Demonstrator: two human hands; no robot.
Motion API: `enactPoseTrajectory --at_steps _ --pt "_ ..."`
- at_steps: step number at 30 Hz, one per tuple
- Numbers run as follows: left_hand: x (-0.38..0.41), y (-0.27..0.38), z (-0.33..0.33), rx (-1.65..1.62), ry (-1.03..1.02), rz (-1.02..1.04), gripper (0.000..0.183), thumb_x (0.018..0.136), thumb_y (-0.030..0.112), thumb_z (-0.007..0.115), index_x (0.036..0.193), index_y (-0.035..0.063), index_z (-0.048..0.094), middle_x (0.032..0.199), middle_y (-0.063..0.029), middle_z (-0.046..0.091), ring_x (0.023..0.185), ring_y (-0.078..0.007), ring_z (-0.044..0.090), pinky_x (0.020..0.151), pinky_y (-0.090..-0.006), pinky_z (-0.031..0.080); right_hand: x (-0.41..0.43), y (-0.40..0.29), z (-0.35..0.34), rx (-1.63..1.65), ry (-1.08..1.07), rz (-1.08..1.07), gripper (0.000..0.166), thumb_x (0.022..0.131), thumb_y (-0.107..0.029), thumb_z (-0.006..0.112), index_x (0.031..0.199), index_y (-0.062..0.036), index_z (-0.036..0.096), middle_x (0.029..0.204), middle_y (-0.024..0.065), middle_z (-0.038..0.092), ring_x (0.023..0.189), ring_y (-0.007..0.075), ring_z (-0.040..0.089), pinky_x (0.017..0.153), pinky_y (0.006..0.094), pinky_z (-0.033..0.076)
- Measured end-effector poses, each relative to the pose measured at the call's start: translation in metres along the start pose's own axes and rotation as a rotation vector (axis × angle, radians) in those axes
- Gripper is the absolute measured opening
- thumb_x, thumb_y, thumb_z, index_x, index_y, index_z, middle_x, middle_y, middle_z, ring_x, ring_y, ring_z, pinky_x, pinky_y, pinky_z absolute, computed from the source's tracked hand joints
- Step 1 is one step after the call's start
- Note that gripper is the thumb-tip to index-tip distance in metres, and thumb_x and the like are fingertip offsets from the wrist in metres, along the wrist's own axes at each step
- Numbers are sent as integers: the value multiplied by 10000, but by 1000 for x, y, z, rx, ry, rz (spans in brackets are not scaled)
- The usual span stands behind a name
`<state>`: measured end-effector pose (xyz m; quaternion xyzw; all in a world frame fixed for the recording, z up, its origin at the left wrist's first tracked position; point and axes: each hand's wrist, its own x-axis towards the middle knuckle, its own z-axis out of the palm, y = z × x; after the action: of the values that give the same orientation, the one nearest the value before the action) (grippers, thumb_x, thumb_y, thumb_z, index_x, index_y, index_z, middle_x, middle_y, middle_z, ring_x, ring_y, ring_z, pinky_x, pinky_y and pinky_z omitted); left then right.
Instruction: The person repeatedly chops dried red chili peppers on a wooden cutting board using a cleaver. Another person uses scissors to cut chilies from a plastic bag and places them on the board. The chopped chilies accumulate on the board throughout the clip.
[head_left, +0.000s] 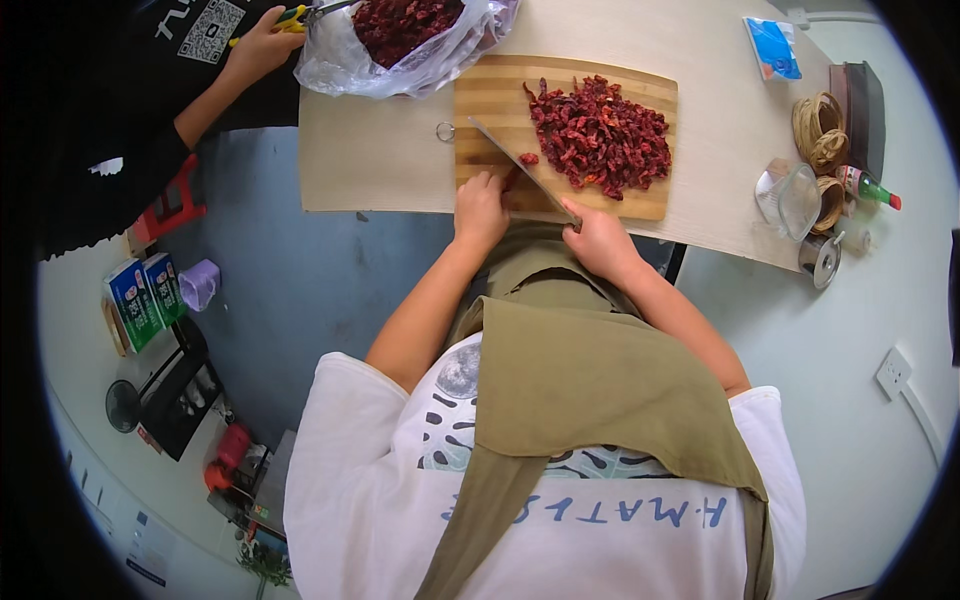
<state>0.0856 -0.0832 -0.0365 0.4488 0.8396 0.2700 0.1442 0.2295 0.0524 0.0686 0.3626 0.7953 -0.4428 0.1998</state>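
Note:
My right hand grips the handle of a kitchen knife, whose blade slants up and left over the wooden cutting board. At the board's near left edge, my left hand pinches a dark red dried chili close to the blade. Just beyond the knife lies one cut piece of chili. A broad heap of chopped dried red chilies covers the right part of the board. Both of my wrists rest near the table's front edge.
Another person's hand holds a yellow-handled cutting tool beside a plastic bag of dried chilies. A metal ring lies left of the board. At right stand a clear container, twine coils, a green bottle and a metal-lidded pot.

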Motion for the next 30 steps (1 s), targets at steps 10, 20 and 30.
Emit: enactPoseTrajectory --at_steps 10,20,30 --pt "0 6 -6 77 -55 122 104 705 74 612 809 78 611 790 -104 535 765 -306 540 640 -419 412 24 1 15 -13 19 20 352 769 -169 570 1111 -89 596 870 221 631 814 381 604 728 443 478" --pt "9 3 7 22 5 61 66 747 85 599 809 71 582 818 -116 552 788 -334 532 672 -442 406 -11 21 -7 100 12 20 466 761 -157 546 1214 -51 568 746 224 612 666 296 609 660 362 475" --pt "15 4 13 37 20 136 239 664 50 589 888 106 653 823 -91 560 765 -298 538 671 -419 418 5 -3 9 -40 -35 103 423 785 -196 541 1191 -86 582 965 231 627 906 370 604 822 415 476"
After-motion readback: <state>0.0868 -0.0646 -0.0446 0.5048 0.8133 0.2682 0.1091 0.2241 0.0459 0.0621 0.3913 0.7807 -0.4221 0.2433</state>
